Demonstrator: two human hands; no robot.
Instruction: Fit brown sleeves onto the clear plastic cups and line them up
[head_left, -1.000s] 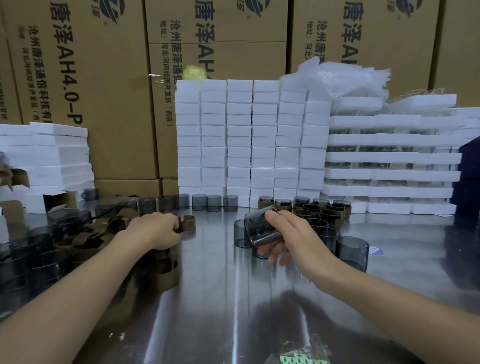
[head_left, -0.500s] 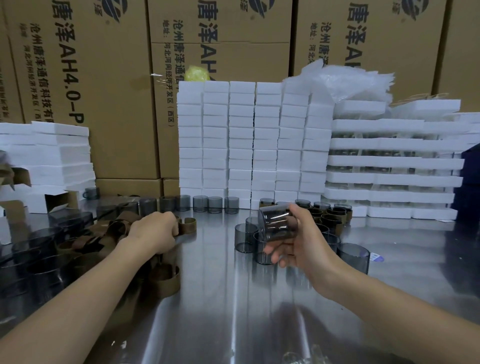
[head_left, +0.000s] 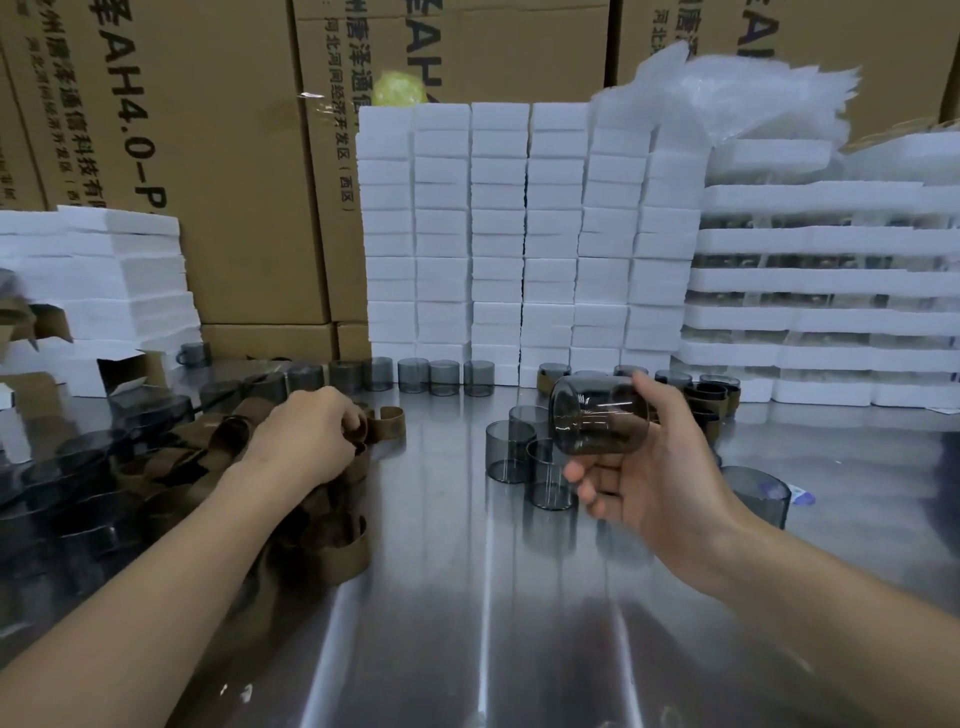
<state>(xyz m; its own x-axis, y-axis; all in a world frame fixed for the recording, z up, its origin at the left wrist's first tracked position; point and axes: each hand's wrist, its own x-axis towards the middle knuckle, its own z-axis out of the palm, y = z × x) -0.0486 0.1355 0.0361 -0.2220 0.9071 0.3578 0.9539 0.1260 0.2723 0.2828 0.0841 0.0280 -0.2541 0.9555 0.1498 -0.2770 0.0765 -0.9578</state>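
My right hand (head_left: 654, 478) grips a smoky clear plastic cup (head_left: 597, 415) lying on its side above the metal table (head_left: 467, 623), base pointing left. My left hand (head_left: 311, 434) reaches into a heap of brown sleeves (head_left: 332, 551) at the left, its fingers curled round one brown sleeve (head_left: 382, 423). Bare cups (head_left: 511, 452) stand just below the held cup. A row of bare cups (head_left: 415, 375) runs along the back. Cups wearing brown sleeves (head_left: 711, 397) cluster behind my right hand.
Stacks of white foam blocks (head_left: 519, 234) and foam trays (head_left: 821, 280) wall off the back, with cardboard boxes (head_left: 208, 130) behind. More dark cups (head_left: 62, 499) lie at the far left. One cup (head_left: 758, 493) stands to the right of my right wrist.
My right hand has lifted the cup off the table and turned it on its side, moving slightly right. My left hand has stayed in the sleeve heap.
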